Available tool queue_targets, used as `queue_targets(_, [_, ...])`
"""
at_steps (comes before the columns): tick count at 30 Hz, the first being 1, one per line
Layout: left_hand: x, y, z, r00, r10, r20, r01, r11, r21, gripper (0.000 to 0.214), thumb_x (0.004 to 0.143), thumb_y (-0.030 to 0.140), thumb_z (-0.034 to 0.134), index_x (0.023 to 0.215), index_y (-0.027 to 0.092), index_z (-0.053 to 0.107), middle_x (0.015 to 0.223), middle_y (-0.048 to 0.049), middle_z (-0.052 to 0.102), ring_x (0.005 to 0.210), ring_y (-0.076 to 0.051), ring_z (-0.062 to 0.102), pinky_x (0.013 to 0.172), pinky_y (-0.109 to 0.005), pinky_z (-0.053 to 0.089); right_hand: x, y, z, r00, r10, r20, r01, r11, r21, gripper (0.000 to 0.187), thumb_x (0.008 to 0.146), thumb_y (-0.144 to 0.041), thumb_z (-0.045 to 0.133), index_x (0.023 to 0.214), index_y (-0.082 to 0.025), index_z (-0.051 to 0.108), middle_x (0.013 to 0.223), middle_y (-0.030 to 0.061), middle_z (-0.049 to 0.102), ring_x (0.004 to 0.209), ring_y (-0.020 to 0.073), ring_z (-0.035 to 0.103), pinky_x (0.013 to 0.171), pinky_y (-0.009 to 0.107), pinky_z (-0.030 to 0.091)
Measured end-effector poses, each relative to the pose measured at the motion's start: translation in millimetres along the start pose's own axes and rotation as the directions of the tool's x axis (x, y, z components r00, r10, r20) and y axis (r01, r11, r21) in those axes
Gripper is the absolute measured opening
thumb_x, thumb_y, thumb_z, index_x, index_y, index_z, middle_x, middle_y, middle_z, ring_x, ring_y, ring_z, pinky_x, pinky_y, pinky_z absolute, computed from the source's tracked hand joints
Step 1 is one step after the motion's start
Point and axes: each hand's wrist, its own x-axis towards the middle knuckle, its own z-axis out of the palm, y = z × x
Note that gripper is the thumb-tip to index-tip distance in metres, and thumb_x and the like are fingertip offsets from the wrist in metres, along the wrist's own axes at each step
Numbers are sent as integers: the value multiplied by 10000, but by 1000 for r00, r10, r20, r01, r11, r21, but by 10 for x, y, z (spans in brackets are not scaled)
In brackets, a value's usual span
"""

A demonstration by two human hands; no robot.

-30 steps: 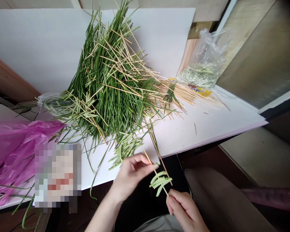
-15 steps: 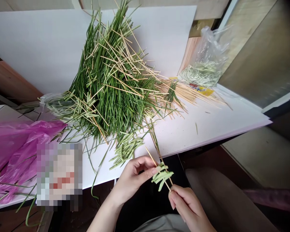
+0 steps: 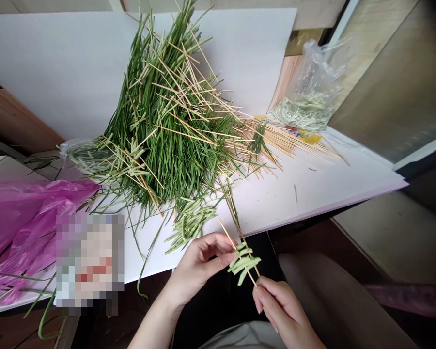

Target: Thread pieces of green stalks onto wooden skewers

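Low in the middle, my right hand [image 3: 281,305] pinches the near ends of two thin bamboo skewers [image 3: 225,230]. Several short, pale green bean-like pieces [image 3: 245,264] are threaded crosswise on the skewers, just beyond those fingers. From the left, my left hand [image 3: 199,264] closes thumb and fingers on the uppermost piece. Its fingertips partly hide that piece. Close beyond my left hand, a small heap of the same cut pieces [image 3: 192,220] lies on the white tabletop [image 3: 287,206].
A tall pile of long green chive-like leaves [image 3: 174,160] fills the table's middle, with loaded skewers across it. Bare skewers [image 3: 287,140] lie to its right. A clear bag of pale pieces [image 3: 305,109] stands at back right. Pink plastic [image 3: 39,213] covers the left, beside a blurred patch.
Hardly anything differs. My left fingers and the top pale green pieces have shifted very slightly on the skewers; my right hand keeps its hold.
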Motion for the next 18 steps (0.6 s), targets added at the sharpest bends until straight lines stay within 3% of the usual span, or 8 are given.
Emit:
queue_targets(8, [-6,13,21,999,-24,-32,22,999,-47,176,889,336,816,965,179,797,873,-26,732,798,-125,607,769,-220,468,-24,13,-5,1000,9,-16,-9,1000,0,601,1059,-684,404,673,-235,513,483,-77,291,428,112,261,454,254,254])
queue_targets(18, [18,-9,43,997,-45,-55,38,992,-118,189,838,317,863,952,172,821,865,-46,743,793,-137,619,757,-232,489,32,-28,-27,997,-76,30,75,996,50,601,1079,-671,361,668,-237,424,459,-97,252,385,89,207,430,269,170])
